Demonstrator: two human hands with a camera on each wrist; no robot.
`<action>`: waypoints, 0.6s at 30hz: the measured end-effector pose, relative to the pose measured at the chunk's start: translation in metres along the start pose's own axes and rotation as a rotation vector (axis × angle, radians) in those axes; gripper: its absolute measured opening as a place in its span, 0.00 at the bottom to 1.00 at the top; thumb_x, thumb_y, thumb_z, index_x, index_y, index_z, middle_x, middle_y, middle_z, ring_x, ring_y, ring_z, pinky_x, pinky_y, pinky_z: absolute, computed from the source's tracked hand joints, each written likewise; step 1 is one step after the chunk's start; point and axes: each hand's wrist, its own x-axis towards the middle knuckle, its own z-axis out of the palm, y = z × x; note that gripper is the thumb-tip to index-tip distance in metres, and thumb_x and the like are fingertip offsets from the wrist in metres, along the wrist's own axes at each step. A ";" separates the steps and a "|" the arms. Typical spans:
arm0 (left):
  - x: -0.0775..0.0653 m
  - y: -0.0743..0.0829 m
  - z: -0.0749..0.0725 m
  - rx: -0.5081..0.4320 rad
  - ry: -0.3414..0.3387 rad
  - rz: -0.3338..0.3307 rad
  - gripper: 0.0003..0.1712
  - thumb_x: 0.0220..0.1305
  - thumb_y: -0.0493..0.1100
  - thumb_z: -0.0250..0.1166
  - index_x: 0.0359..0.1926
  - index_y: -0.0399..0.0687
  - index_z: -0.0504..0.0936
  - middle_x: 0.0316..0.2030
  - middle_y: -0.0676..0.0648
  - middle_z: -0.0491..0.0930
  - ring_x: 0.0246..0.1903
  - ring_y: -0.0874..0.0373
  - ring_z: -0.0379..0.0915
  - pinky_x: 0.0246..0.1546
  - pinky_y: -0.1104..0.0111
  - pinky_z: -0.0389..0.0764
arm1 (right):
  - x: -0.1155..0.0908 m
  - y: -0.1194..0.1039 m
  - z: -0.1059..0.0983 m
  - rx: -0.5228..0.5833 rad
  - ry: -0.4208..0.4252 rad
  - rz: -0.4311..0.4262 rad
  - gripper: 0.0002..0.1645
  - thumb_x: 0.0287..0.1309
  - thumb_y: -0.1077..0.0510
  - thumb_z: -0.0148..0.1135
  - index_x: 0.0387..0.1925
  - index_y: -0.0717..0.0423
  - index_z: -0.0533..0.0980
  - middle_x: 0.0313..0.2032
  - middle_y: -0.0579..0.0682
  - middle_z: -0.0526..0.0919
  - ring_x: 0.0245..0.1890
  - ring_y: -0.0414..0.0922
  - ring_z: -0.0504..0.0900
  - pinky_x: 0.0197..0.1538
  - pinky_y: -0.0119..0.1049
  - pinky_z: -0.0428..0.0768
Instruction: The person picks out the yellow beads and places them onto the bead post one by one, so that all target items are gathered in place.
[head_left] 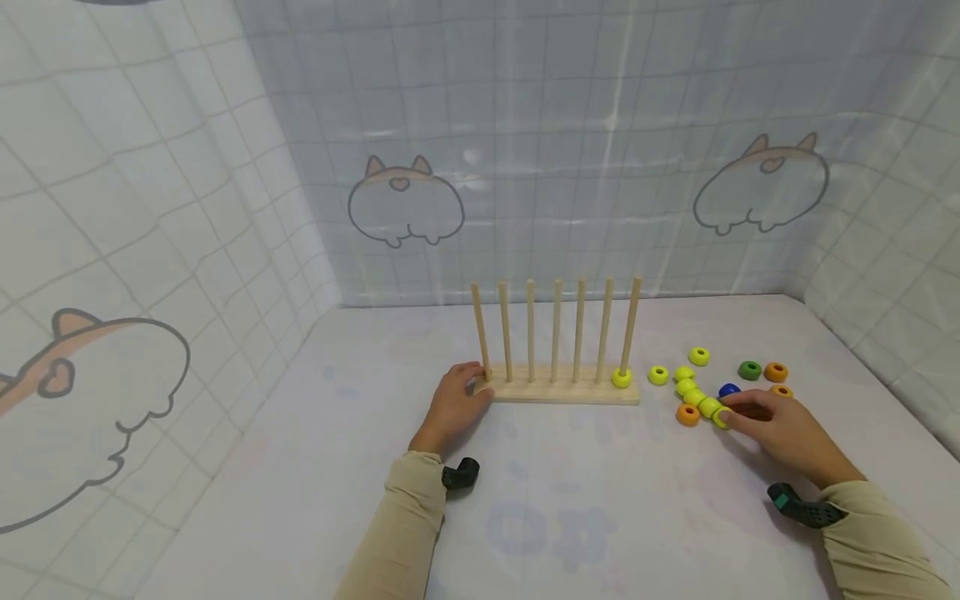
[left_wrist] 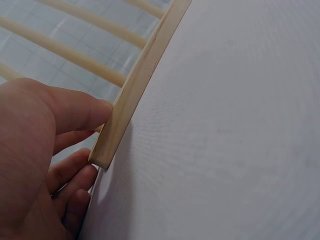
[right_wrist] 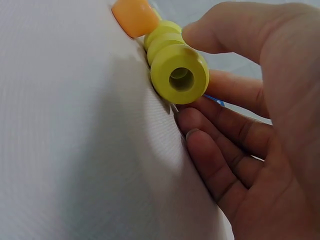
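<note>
A wooden peg rack point(head_left: 558, 390) with several upright rods stands on the table, and one yellow bead point(head_left: 622, 378) sits at the foot of its rightmost rod. My left hand point(head_left: 453, 404) grips the rack's left end. Its thumb point(left_wrist: 82, 111) lies on the front of the wooden base point(left_wrist: 117, 125), with other fingers around the end. On the right, several yellow beads lie on their sides in a row point(head_left: 697, 397). My right hand point(head_left: 780, 429) pinches the nearest yellow bead point(right_wrist: 162, 75), whose hole faces the right wrist camera.
Around the row lie an orange bead point(head_left: 687, 415), a blue bead point(head_left: 728, 390), a green bead point(head_left: 750, 370), two more orange ones at the right, and loose yellow beads point(head_left: 699, 357). A patterned white curtain point(head_left: 570, 167) encloses the table at the back and sides.
</note>
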 end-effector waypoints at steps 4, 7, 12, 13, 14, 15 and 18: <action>0.000 0.001 0.000 0.001 0.003 -0.003 0.25 0.65 0.42 0.65 0.61 0.38 0.79 0.66 0.40 0.70 0.68 0.41 0.61 0.68 0.49 0.62 | 0.000 0.001 0.001 -0.004 -0.006 -0.008 0.33 0.67 0.40 0.62 0.56 0.65 0.77 0.50 0.61 0.82 0.48 0.57 0.80 0.41 0.41 0.78; -0.001 0.002 -0.001 -0.001 0.003 -0.003 0.25 0.64 0.42 0.65 0.62 0.38 0.79 0.66 0.40 0.70 0.68 0.41 0.61 0.68 0.49 0.61 | 0.000 0.001 0.002 -0.005 -0.006 -0.011 0.33 0.66 0.40 0.63 0.56 0.65 0.77 0.48 0.61 0.82 0.47 0.57 0.80 0.41 0.41 0.79; -0.002 0.000 0.000 0.003 0.001 0.003 0.25 0.64 0.42 0.65 0.61 0.38 0.79 0.66 0.39 0.70 0.68 0.41 0.62 0.68 0.49 0.62 | -0.001 -0.001 0.002 -0.001 -0.007 -0.013 0.34 0.65 0.40 0.63 0.56 0.65 0.77 0.49 0.61 0.82 0.47 0.57 0.80 0.41 0.41 0.79; -0.001 0.000 0.000 0.005 0.001 0.003 0.25 0.64 0.42 0.65 0.61 0.38 0.79 0.66 0.40 0.70 0.68 0.41 0.62 0.68 0.49 0.62 | -0.001 -0.001 0.002 -0.002 -0.006 -0.014 0.34 0.66 0.40 0.63 0.56 0.65 0.77 0.49 0.61 0.82 0.47 0.57 0.80 0.41 0.41 0.79; -0.001 -0.001 0.000 0.007 0.000 0.004 0.25 0.65 0.42 0.65 0.61 0.38 0.79 0.66 0.40 0.70 0.68 0.41 0.62 0.68 0.49 0.62 | -0.001 -0.002 0.002 -0.002 -0.005 -0.013 0.34 0.66 0.40 0.63 0.56 0.65 0.77 0.49 0.61 0.82 0.47 0.57 0.80 0.42 0.41 0.79; -0.001 0.000 0.000 0.007 0.000 0.003 0.25 0.65 0.42 0.65 0.61 0.38 0.79 0.66 0.40 0.70 0.68 0.41 0.62 0.68 0.50 0.62 | -0.001 -0.002 0.002 -0.003 -0.004 -0.013 0.34 0.66 0.40 0.62 0.56 0.66 0.77 0.49 0.62 0.82 0.47 0.56 0.80 0.42 0.41 0.79; -0.001 -0.001 0.000 0.006 -0.002 0.000 0.25 0.65 0.42 0.65 0.62 0.39 0.79 0.66 0.40 0.70 0.68 0.42 0.61 0.69 0.50 0.62 | -0.001 -0.002 0.002 -0.011 0.003 -0.009 0.34 0.67 0.40 0.61 0.57 0.66 0.77 0.50 0.63 0.81 0.47 0.57 0.80 0.42 0.43 0.79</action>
